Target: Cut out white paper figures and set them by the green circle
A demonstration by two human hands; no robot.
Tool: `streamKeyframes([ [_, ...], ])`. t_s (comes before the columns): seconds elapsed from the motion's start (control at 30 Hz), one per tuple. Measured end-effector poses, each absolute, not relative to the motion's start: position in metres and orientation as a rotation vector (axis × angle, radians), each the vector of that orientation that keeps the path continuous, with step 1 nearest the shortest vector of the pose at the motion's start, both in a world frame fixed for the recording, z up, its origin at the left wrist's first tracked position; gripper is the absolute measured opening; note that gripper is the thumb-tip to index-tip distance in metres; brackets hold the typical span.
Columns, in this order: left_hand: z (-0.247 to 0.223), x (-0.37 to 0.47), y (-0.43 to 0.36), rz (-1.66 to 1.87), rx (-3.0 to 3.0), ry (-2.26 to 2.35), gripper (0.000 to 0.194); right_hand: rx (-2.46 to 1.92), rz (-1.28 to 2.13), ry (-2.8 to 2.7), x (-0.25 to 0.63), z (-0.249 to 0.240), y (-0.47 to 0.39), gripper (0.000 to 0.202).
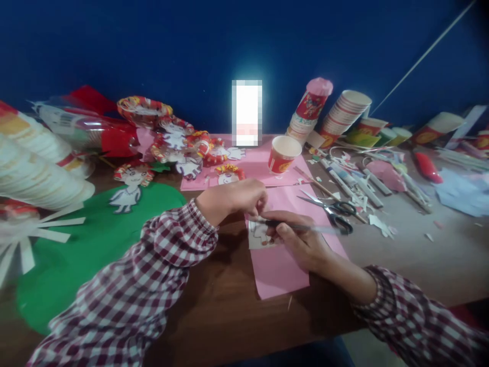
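At far left, long stacks of nested paper cups [42,165] leaned over, pale and ridged. Nearer, white strips [53,232] fanned out flat, partly over a smooth green sheet [87,255] with a rounded edge. A doll cut-out [126,193] with red and yellow curls lay at the sheet's far part. Beyond it was shiny clear plastic [82,122] with red inside or behind it; which, could not be told. To its right were ringed, looped red and yellow curls [145,109] and more cut-outs [189,165].

The left hand [246,199] was clenched, fingers curled down at the far edge of a small card [263,242]; whether it pinched the card could not be told. The card, a pale flat piece with a drawn figure, lay on pink paper [282,272] on the brown table [214,316]. The right hand [301,242] grasped a blurred pen [273,223] over the card.

Beyond the hands, a red cup [284,155] stood upright on pink paper, its pale inside showing. Farther right, two tilted stacks of cups leaned, the left one topped with crumpled pink material [320,86]. Open scissors [328,206] lay right of the card, then markers [353,183], white scraps [381,227], a glossy red object [428,168] and pale blue paper [464,191].
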State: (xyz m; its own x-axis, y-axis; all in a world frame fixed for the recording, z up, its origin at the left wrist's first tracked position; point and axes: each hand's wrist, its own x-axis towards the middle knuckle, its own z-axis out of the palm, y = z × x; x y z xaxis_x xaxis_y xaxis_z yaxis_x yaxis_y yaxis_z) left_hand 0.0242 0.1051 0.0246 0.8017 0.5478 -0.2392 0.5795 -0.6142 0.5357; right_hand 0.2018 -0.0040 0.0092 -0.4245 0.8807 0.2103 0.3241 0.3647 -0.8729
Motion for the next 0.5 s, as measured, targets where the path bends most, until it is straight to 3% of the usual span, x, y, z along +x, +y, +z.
streamKeyframes([
  [0.23,0.028,0.025,0.102,-0.103,2.375,0.867,0.017,-1.040,0.861,-1.929,0.198,0.001,0.003,0.013],
  [0.37,0.027,0.025,0.102,-0.110,2.431,0.875,0.019,-0.803,0.563,-2.201,0.209,0.011,-0.001,0.026],
  [0.5,0.029,0.026,0.102,-0.120,2.399,0.890,0.019,-0.649,0.379,-2.525,0.216,0.013,0.002,0.024],
])
